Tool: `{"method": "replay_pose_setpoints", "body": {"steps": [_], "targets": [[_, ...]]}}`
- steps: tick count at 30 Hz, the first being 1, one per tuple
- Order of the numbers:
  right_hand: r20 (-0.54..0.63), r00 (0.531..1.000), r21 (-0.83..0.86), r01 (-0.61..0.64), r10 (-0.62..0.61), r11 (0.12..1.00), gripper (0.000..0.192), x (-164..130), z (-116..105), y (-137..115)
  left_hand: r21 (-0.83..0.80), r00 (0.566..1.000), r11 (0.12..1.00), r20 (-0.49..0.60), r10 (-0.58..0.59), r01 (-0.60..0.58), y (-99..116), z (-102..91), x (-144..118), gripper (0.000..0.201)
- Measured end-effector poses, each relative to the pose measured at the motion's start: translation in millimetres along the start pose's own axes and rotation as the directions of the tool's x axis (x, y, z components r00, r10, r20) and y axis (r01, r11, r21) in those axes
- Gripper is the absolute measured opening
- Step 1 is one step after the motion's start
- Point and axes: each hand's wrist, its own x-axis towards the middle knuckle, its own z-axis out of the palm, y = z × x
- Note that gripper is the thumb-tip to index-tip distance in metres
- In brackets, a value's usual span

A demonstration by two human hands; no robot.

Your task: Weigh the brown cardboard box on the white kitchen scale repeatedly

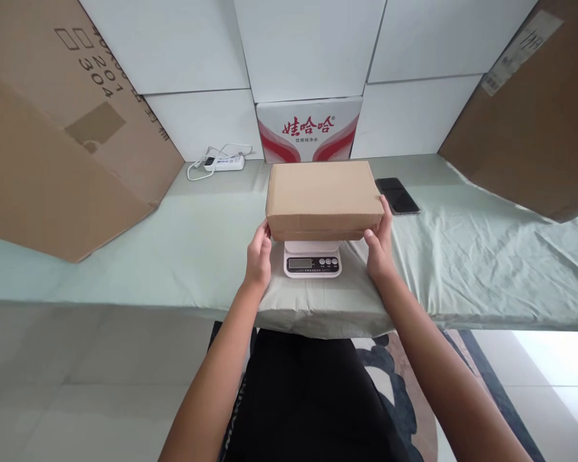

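A table (125,256) draped in pale green cloth ran across the whole view, its near edge hanging over the person's lap. Two big cardboard sheets leaned against the white wall at the far left (52,141) and far right (534,122), propped at a slant so that they boxed in the working space between them. At the far middle, a white carton with red lettering (309,131) stood upright against the wall, clear of the work.

The closed cardboard box (324,196) sat in the middle of the table, resting on or just above the platform of a small white kitchen scale (313,258); contact was hidden beneath the box. It lay flat and centred, wider than the scale, which left only the display and buttons showing on the near side, readable by the person.

The left hand (259,256) cupped the box's near-left corner, fingers curled against its side, thumb up by the lower edge. The right hand (378,247) gripped the near-right corner likewise, fingers reaching up along the right side. Both hands were spread around the box from opposite ends, apparently steadying it level over the small platform.

A dark phone (397,195) lay flat just to the right of the box, set apart from the scale. A white power strip (224,162) with its coiled cord rested at the far left by the wall.
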Motion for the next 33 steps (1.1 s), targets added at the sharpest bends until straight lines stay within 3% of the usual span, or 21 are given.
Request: {"method": "replay_pose_setpoints", "body": {"steps": [12, 22, 33], "targets": [[0.014, 1.0, 0.095, -0.013, 0.012, 0.995, 0.101, 3, 5, 9, 0.01, 1.0, 1.0, -0.026, 0.003, -0.002, 2, -1.0, -1, 0.083], [-0.018, 0.999, 0.075, -0.029, 0.03, 0.997, 0.097, 4, 5, 20, 0.015, 0.997, 1.0, -0.074, 0.007, -0.006, -12, -0.8, 6, 0.08], [-0.033, 0.999, 0.038, -0.033, 0.034, 0.999, 0.094, 5, 8, 33, 0.012, 0.993, 1.0, -0.121, -0.008, 0.01, -9, 0.5, 10, 0.087]]}}
